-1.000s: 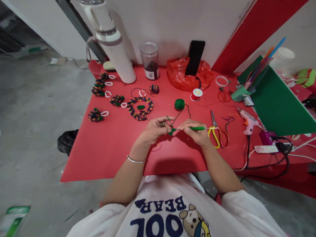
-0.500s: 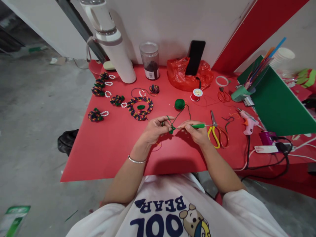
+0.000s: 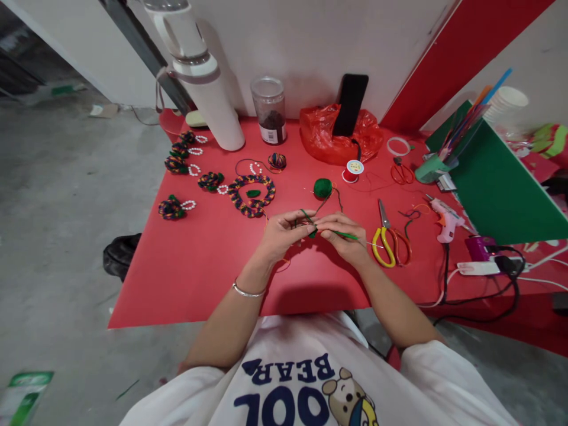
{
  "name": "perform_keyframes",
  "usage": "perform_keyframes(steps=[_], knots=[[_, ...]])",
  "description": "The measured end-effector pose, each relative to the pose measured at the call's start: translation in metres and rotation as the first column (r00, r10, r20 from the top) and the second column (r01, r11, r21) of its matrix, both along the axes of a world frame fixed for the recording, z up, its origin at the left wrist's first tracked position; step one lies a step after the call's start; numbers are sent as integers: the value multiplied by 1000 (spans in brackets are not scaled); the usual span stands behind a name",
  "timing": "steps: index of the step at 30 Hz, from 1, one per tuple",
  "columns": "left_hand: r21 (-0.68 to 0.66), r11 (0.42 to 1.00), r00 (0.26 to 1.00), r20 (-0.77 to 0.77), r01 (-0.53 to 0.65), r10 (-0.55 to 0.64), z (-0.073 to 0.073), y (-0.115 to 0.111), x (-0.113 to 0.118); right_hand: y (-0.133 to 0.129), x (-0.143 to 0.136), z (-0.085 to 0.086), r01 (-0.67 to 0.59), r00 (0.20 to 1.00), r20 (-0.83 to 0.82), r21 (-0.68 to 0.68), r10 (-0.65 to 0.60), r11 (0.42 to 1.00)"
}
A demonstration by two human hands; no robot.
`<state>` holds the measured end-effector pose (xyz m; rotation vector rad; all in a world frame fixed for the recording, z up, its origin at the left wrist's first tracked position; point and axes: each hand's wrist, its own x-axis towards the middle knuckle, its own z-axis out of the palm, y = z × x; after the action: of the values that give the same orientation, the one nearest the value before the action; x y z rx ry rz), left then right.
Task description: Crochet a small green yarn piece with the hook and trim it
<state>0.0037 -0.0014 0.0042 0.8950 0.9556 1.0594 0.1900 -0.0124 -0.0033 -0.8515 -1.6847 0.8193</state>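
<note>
My left hand (image 3: 284, 235) pinches a small piece of green crochet (image 3: 313, 232), with green yarn looped over its fingers. In my right hand (image 3: 344, 236) is a crochet hook (image 3: 346, 235) with a green handle, its tip hidden among the fingers at the green piece. The fingertips of both hands meet. Behind them sits a green yarn ball (image 3: 322, 189), its strand running toward my hands. A braided multicoloured ring (image 3: 251, 196) lies left of the ball, with a green leaf-shaped piece (image 3: 253, 193) inside it.
Yellow-handled scissors (image 3: 384, 239) and a pink glue gun (image 3: 448, 220) lie to the right. Several yarn flowers with bead loops are at left. A white bottle (image 3: 215, 106), a jar (image 3: 269, 112), a phone (image 3: 350, 105) on a red bag (image 3: 310, 133) and a thread spool (image 3: 354, 170) stand behind.
My right hand has moved left against my left hand's fingertips, and the hook has tilted, its handle now more covered by the fingers.
</note>
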Motion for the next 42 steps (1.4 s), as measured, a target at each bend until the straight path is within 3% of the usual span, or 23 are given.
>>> perform_keyframes(steps=[5,12,19,22,29,35,39,42], knots=[[41,999,999,-48,-17,19,-4,0,2,-1,-3,-2,76,995,61,112,-83,991],[129,971,976,-60,-202,211,-7,-6,15,-2,-5,-11,129,944,228,405,-237,905],[10,968,966,63,-252,251,-7,-4,18,-2,-6,-11,115,944,209,513,-254,851],[26,956,956,43,-293,292,-11,-3,18,-1,-6,-10,94,941,225,540,-251,836],[229,925,918,-188,-304,349,-8,-3,15,-1,-6,-12,101,917,276,537,-288,837],[215,945,940,-184,-248,289,-9,-3,14,-1,-6,-13,117,909,288,519,-302,847],[152,972,976,-94,-181,197,-13,-2,14,-1,-7,-11,136,908,276,516,-315,846],[113,974,979,-37,-196,202,-13,-3,18,-2,-8,-9,137,914,260,523,-311,841]])
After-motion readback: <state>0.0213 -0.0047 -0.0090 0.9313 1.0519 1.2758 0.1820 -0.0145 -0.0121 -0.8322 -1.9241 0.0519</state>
